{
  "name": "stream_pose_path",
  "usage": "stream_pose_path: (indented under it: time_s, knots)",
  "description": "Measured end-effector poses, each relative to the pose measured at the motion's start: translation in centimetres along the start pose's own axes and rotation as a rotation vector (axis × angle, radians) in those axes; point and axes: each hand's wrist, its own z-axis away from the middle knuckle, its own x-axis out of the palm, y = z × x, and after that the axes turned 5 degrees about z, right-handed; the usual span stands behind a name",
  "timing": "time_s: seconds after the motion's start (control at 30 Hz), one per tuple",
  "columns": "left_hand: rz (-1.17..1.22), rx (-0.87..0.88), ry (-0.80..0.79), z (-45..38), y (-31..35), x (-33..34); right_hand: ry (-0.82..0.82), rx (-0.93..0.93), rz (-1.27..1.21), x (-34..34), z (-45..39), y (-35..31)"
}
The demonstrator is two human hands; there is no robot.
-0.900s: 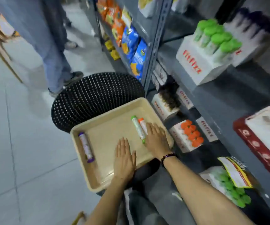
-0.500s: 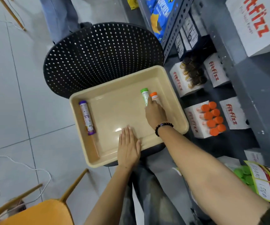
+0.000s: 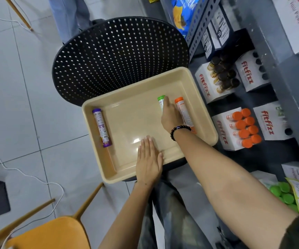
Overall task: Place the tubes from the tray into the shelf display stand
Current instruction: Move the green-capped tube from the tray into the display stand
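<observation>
A beige tray rests on a black perforated chair. Three tubes lie in it: a purple-capped tube along the left wall, a green-capped tube and an orange-capped tube at the right. My right hand lies over the green-capped tube with fingers closed on it; only the tube's cap end shows. The orange-capped tube sits just right of that hand. My left hand rests flat, fingers together, on the tray's near edge. A white fitfizz display stand with orange-capped tubes stands on the shelf to the right.
The black perforated chair carries the tray. More fitfizz boxes fill the grey shelf, one with dark-capped tubes; green caps show at the lower right. An orange chair stands near left. Another person's legs are at the top. A white cable crosses the floor.
The view has tilted down onto the tray. My right hand has closed over the green-capped tube, and the orange-capped tube now lies apart to its right. My left hand stays flat.
</observation>
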Motion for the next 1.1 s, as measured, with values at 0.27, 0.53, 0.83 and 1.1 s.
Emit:
stream_pose_path:
  time_s: [0.27,0.53,0.83,1.1]
  knots:
    - [-0.024,0.028,-0.045,0.0,0.1,-0.4,-0.047,-0.024,-0.236,-4.2,2.4,1.7]
    - [-0.096,0.251,-0.086,-2.0,3.3,-4.9,0.213,0.067,-0.499,-12.8,9.6,5.3]
    - [0.036,0.805,0.07,-4.6,17.6,-10.0,0.739,0.296,-0.432,-22.7,22.0,10.0]
    - [-0.039,1.019,-0.032,-3.1,27.7,-10.1,1.079,0.46,-0.415,-27.2,29.8,13.9]
